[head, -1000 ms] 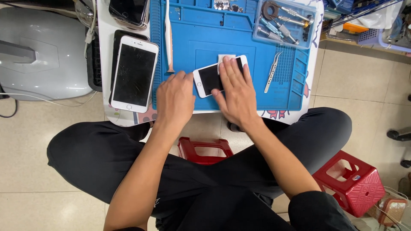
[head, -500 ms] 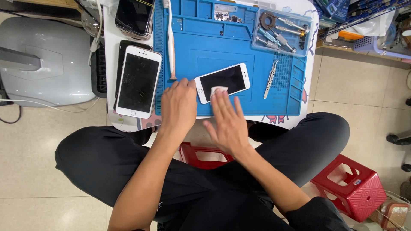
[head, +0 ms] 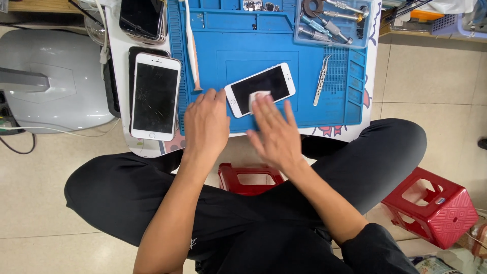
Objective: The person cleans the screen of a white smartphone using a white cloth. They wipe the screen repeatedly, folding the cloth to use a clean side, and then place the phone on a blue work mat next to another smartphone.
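Pressing a white wipe (head: 258, 96) onto the phone (head: 261, 88), right hand (head: 274, 133) flat.

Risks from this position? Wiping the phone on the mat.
1. The white phone with a black screen lies loose and angled on the blue silicone work mat; only the left hand steadies one end, so it may skid under the right hand.
2. The small white wipe could slip from under the fingertips.
3. The steel tweezers lie close and could scratch the glass.
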